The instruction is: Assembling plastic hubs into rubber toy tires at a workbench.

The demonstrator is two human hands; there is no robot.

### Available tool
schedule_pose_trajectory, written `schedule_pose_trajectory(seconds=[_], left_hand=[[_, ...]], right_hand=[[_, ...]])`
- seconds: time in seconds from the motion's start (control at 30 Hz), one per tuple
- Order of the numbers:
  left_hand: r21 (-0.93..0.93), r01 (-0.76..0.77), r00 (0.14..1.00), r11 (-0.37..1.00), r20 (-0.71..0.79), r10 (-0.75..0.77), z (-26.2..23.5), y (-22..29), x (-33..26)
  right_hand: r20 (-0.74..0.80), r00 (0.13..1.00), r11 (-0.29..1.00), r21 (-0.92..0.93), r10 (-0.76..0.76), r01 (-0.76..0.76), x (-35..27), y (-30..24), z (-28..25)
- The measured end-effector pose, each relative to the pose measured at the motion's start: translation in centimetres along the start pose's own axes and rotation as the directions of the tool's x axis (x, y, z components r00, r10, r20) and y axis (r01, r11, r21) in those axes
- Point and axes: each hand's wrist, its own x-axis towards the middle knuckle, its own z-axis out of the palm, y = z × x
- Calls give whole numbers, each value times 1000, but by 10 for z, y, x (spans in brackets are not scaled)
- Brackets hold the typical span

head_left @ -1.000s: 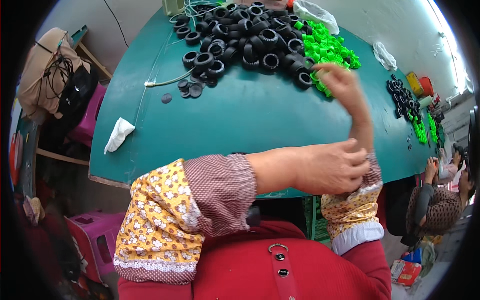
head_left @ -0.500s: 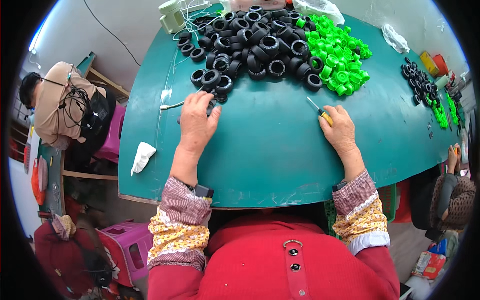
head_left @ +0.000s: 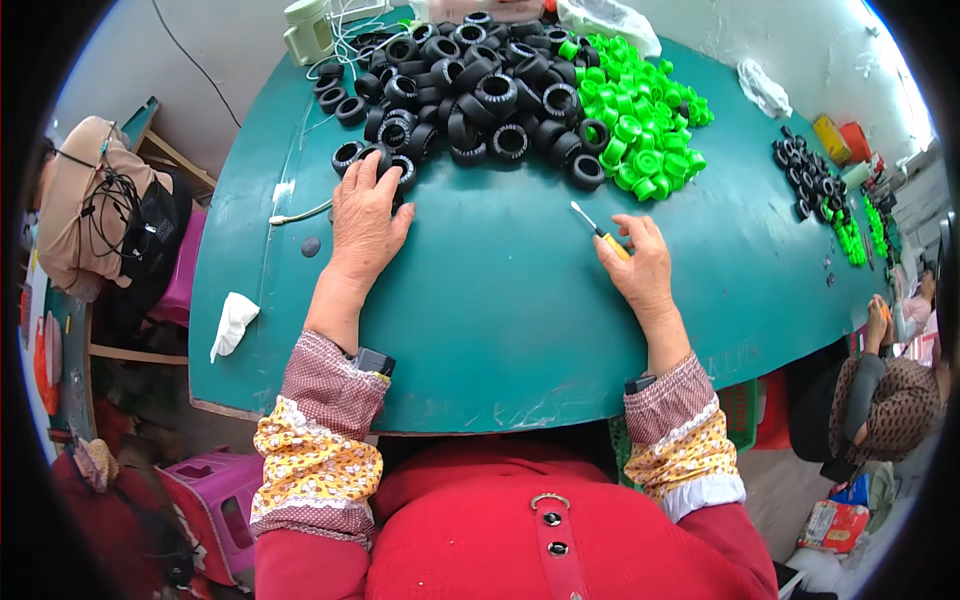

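Note:
Fingers spread, my left hand (head_left: pixel 362 222) reaches over the near left edge of a heap of black toy tyres (head_left: pixel 497 92). Its fingertips touch a few tyres there, and what lies under the palm is hidden. Beside that hand a small dark disc (head_left: pixel 310 246) lies flat on the table. My right hand (head_left: pixel 642 266) grips a screwdriver (head_left: pixel 609 244) by its yellow and black handle, with the metal tip pointing away to the upper left. Beyond the tip sits a pile of bright green wheel hubs (head_left: pixel 643 125), right of the tyres.
A green table (head_left: pixel 480 330) spreads in front of me. A white cable (head_left: pixel 300 214) and a crumpled tissue (head_left: pixel 235 324) lie at left; a pale mug (head_left: pixel 309 33) stands far left. More tyres (head_left: pixel 800 172) lie far right. Other people sit at both sides.
The whole view has shifted. My left fingers have reached further onto the tyres, and the dark disc now shows uncovered. My right fingers have loosened slightly around the screwdriver.

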Motion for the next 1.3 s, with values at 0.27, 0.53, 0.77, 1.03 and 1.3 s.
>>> schedule_pose_trajectory(seconds=[0.27, 0.53, 0.77, 1.03, 1.3], left_hand=[[-171, 172, 975, 970, -113, -193, 5, -7, -1], [-263, 79, 952, 962, -265, -151, -13, 6, 1], [-429, -306, 890, 850, 187, 415, -16, 112, -40], [-446, -88, 973, 890, 153, 173, 0, 99, -33], [-631, 45, 995, 774, 100, 24, -3, 98, -31]], right_hand=[[44, 999, 999, 52, -10, 8, 0, 15, 2], [1, 1000, 993, 120, 5, -5, -7, 19, 7], [-41, 996, 994, 77, -75, 78, -2, 15, 8], [7, 1000, 991, 132, 27, -28, -2, 18, 3], [23, 999, 991, 128, 25, -28, -1, 16, 3]])
